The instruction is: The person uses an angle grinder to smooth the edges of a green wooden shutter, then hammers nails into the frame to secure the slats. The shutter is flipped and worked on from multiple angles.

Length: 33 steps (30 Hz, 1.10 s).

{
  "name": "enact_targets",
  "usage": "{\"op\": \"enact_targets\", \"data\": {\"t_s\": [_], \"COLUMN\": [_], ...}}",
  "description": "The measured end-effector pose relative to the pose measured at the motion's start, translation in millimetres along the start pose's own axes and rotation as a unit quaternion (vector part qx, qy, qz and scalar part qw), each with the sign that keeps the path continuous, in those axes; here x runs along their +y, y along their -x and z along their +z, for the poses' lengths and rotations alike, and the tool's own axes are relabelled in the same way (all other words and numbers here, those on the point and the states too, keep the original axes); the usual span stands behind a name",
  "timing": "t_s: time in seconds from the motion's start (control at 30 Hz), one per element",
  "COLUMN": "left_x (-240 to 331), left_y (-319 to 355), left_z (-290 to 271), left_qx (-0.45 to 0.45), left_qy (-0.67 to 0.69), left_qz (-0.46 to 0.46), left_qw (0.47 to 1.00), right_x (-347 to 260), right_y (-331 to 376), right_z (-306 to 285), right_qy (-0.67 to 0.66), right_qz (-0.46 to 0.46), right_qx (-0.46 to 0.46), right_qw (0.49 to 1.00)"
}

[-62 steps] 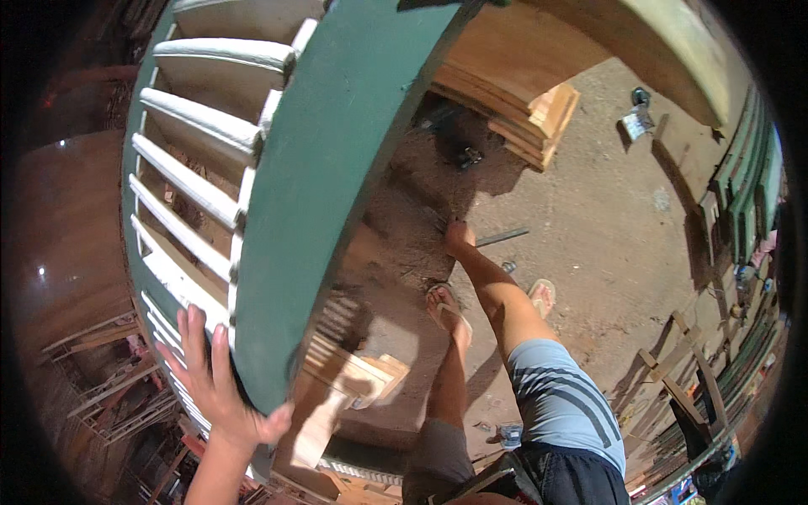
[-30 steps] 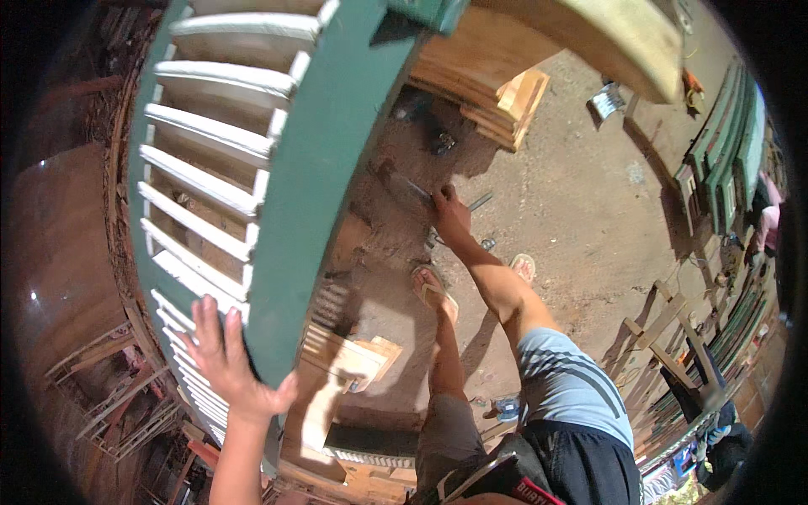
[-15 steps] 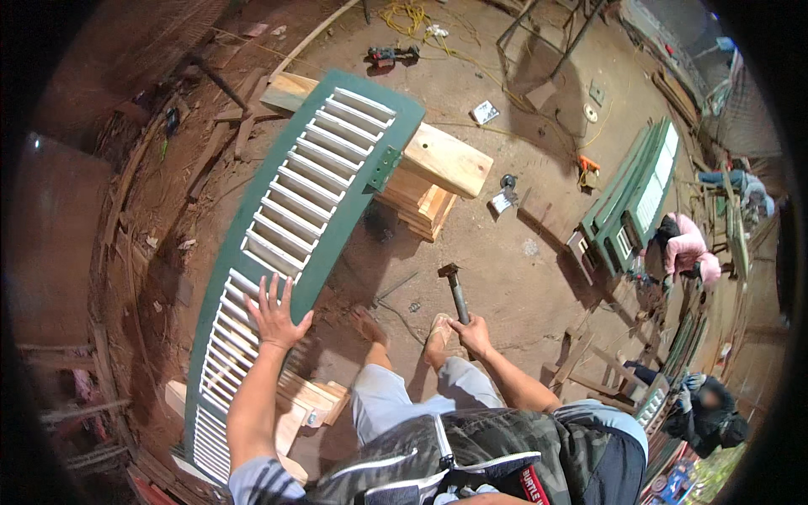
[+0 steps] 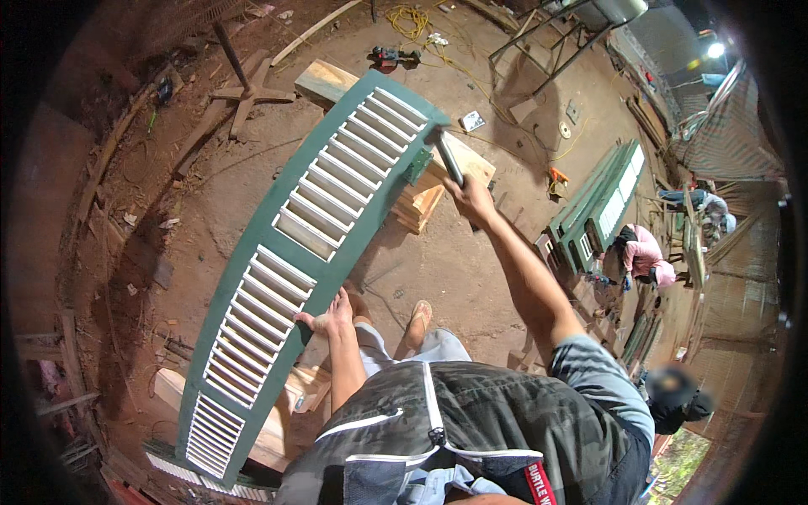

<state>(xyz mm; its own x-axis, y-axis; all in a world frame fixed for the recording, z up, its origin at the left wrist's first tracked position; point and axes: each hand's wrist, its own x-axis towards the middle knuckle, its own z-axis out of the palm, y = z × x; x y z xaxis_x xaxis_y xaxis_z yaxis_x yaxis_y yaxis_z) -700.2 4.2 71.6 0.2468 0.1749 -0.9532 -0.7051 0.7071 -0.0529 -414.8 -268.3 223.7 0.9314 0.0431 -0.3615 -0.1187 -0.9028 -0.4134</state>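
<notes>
1. Lighting: warm and moderately bright, even over the dirt floor.
2. Source: a lamp glares at upper right.
3. Shadows: soft, falling beside the shutter.
4. Distortion: strong fisheye bending; black vignette rings the frame.
5. Focus: centre sharp, edges dim and smeared.

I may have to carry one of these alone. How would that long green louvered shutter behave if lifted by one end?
The green shutter would probably stay stiff, since its frame is solid all round. It looks heavy and awkward, being longer than the person is tall. It may tip sideways: it rests on wooden blocks, steadied by the left hand, while the right hand holds a hammer.
</notes>
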Motion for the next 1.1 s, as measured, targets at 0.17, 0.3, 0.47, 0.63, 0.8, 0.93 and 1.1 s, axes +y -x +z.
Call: {"op": "enact_targets", "data": {"t_s": [0.17, 0.3, 0.47, 0.63, 0.8, 0.93, 1.1], "left_x": [7, 13, 41, 83, 24, 4, -19], "left_y": [10, 16, 23, 58, 71, 28, -22], "left_z": [-7, -13, -36, -22, 80, 123, 107], "left_qx": [0.089, 0.052, -0.037, -0.127, -0.335, -0.296, -0.207], "left_qy": [-0.017, -0.036, -0.235, -0.722, -0.778, -0.769, -0.818], "left_qz": [-0.002, 0.018, -0.084, -0.03, 0.445, 0.541, 0.532], "left_qw": [0.996, 0.998, 0.968, 0.68, 0.29, 0.168, 0.078], "right_x": [-45, -67, -57, -115, -68, -87, -73], "right_y": [-58, -29, -26, -45, -49, -10, 27], "right_z": [-29, -68, -43, -89, -70, -87, -112], "right_qy": [0.235, 0.38, 0.393, 0.553, 0.463, 0.544, 0.278], "right_qz": [-0.098, -0.05, -0.09, -0.147, -0.13, -0.088, -0.092], "right_qx": [-0.054, -0.22, -0.106, -0.307, -0.18, -0.417, -0.144], "right_qw": [0.966, 0.897, 0.909, 0.761, 0.858, 0.723, 0.945]}}
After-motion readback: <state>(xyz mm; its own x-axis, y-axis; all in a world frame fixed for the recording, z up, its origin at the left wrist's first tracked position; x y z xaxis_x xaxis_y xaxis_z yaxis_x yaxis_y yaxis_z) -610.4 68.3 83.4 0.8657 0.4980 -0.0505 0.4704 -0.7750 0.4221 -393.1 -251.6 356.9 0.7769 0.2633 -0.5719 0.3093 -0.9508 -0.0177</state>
